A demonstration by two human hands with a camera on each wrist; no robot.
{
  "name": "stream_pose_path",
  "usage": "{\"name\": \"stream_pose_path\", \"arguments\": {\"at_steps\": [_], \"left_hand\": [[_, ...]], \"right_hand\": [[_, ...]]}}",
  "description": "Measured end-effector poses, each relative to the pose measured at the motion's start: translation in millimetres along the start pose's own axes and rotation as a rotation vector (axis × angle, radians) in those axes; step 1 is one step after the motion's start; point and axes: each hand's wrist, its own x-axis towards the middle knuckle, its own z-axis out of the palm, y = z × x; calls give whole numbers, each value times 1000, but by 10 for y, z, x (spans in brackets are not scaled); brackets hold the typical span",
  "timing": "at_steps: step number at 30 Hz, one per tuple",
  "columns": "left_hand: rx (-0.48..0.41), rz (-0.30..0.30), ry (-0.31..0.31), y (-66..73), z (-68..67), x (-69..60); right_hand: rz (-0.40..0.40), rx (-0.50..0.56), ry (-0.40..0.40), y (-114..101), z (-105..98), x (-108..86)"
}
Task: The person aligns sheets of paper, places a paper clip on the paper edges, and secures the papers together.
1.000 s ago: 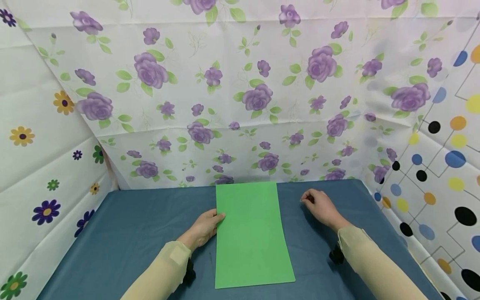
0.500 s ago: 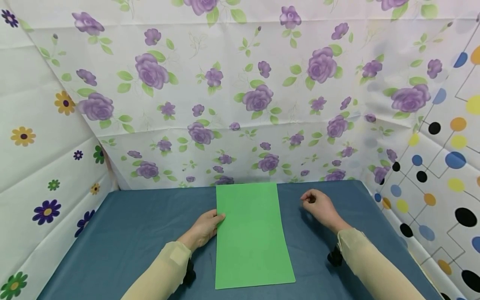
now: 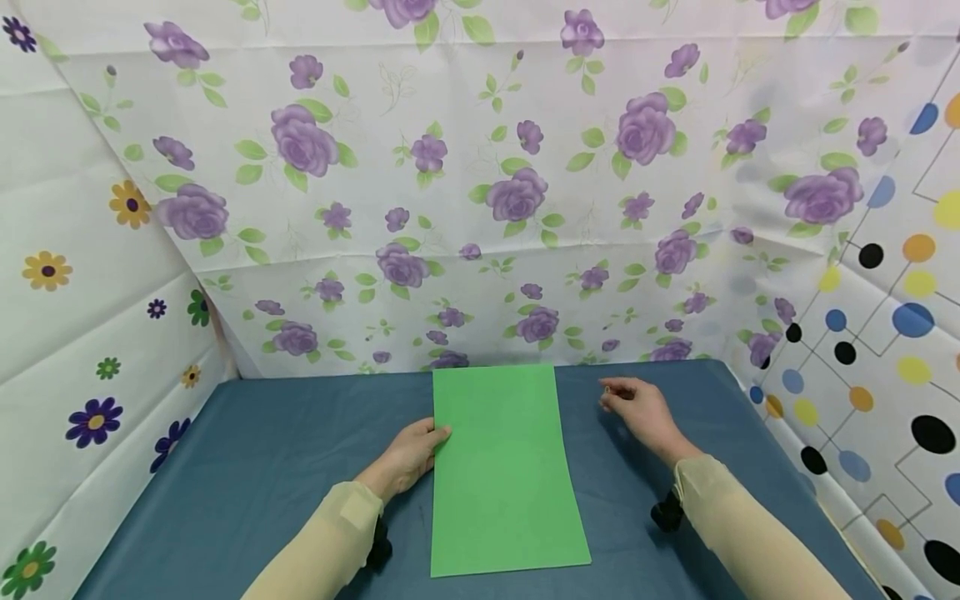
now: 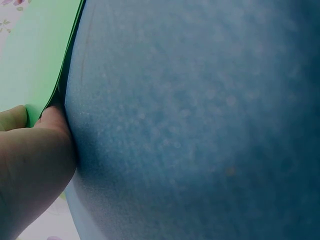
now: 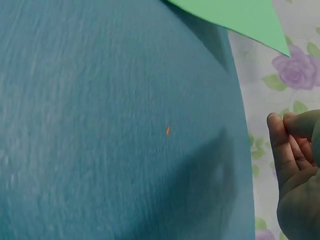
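A tall green sheet (image 3: 502, 471) stretches from the back edge of the table toward its front. On its left edge, my left hand (image 3: 408, 457) grips it, with the thumb on the front and the other fingers hidden behind. In the left wrist view the thumb and another finger of the left hand (image 4: 35, 155) pinch the sheet's edge (image 4: 42, 55). Apart from the sheet, to its right, my right hand (image 3: 637, 411) hovers over the table with curled fingers. Thumb and index fingertip of the right hand (image 5: 297, 165) nearly meet; whether anything tiny is between them is unclear.
Blue cloth covers the table (image 3: 300, 467). A tiny orange speck (image 5: 168, 131) lies on it in the right wrist view. Behind stands a floral curtain (image 3: 465, 192), with patterned sheets at the left and right sides. Black devices (image 3: 667, 512) are worn under both wrists.
The fingers of my right hand shift slightly, the index straightening a little at its tip. My left hand and the green sheet stay where they were.
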Motion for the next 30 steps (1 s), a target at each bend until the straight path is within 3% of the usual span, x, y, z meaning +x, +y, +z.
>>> {"name": "stream_pose_path", "arguments": {"at_steps": [6,20,30], "left_hand": [[1,1,3,-4,0,-5],[0,2,-1,-19,-10,-12],[1,9,1,0,9,-18]], "right_hand": [[72,111,-3,-70,0,4],[164,202,-51,-362,-17,135],[174,93,-75,-560,-2,282]]}}
